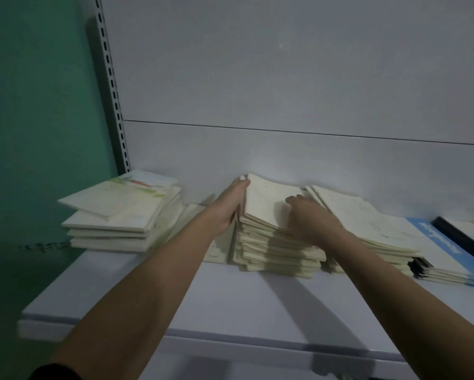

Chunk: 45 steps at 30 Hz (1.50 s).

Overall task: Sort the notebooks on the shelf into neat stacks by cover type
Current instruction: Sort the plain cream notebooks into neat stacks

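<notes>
Cream notebook stack — left hand flat alongside, right hand atop.

Both bare forearms reach forward; the left hand is flat and on edge, the right hand palm-down (fingers loosely curled).

One view only, worn on the person's head. It looks forward and slightly down onto the shelf, close in, at arm's reach. Both forearms run up from the bottom edge toward the stacks at mid-frame. The back panel fills the upper half; a green wall closes the left side. Wide lens: the panel seam slopes down to the right. No second view to overlap.
</notes>
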### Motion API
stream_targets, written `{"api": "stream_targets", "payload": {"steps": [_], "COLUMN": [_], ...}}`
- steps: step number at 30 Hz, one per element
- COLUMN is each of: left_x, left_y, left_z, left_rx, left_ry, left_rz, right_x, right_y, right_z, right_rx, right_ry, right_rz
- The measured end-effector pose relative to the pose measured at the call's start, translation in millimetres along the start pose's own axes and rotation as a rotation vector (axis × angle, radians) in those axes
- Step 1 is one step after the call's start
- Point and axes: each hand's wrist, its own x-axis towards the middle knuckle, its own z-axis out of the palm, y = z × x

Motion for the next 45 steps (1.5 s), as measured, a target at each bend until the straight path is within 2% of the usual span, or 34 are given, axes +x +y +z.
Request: {"api": "stream_targets", "payload": {"steps": [2, 4, 6, 9, 12, 16, 19, 22, 26, 28, 36, 37, 41, 45], "left_x": [-25.4, -56.4, -87.8, -114.4, -118.9, -118.2, -121.7, -124.5, -126.5, -127.5, -125.5, -124.9, -118.6, -116.2], "left_y": [-7.6, -28.8, -58.2, -91.3, -101.1, -106.3, -102.5, -100.9, -103.9, -104.1, -101.8, -98.8, -62.4, -25.8], "left_z": [-8.3, -24.2, -46.5, -86.1, -121.2, -141.3, -141.7, -144.4, -149.8, -151.7, -152.7, -151.2, -145.3, -143.7], "left_rx": [0.057, 0.163, 0.275, 0.397, 0.560, 0.600, 0.388, 0.242, 0.116, 0.101, -0.041, -0.091, -0.505, -0.418], "left_ry": [0.076, 0.195, 0.290, 0.360, 0.416, 0.406, 0.362, 0.339, 0.326, 0.284, 0.090, 0.040, -0.274, -0.337], "left_rz": [0.115, 0.231, 0.330, 0.321, 0.300, 0.300, 0.258, 0.212, 0.153, 0.152, 0.198, 0.154, -0.207, -0.306], "right_x": [-12.4, -35.8, -61.4, -76.9, -56.5, -15.3, -8.5, -14.7, -25.0, -33.7, -77.6, -83.1, -100.6, -102.8], "right_y": [-15.8, -42.5, -71.2, -108.8, -139.0, -155.0, -157.8, -158.5, -161.1, -165.5, -188.8, -192.3, -205.3, -196.4], "right_z": [-3.4, -4.7, 2.4, 40.4, 75.9, 115.1, 133.9, 131.1, 120.9, 114.0, 107.4, 107.1, 108.2, 98.0], "right_rx": [0.066, 0.294, 0.453, 0.534, 0.462, 0.250, 0.145, 0.156, 0.479, 0.617, 0.677, 0.703, 0.720, 0.722], "right_ry": [0.290, 0.543, 0.617, 0.465, 0.191, 0.017, 0.076, 0.158, 0.156, 0.215, 0.435, 0.461, 0.473, 0.391], "right_rz": [-0.053, -0.175, -0.358, -0.531, -0.433, -0.282, -0.237, -0.276, -0.093, -0.036, 0.045, 0.070, 0.100, -0.042]}}
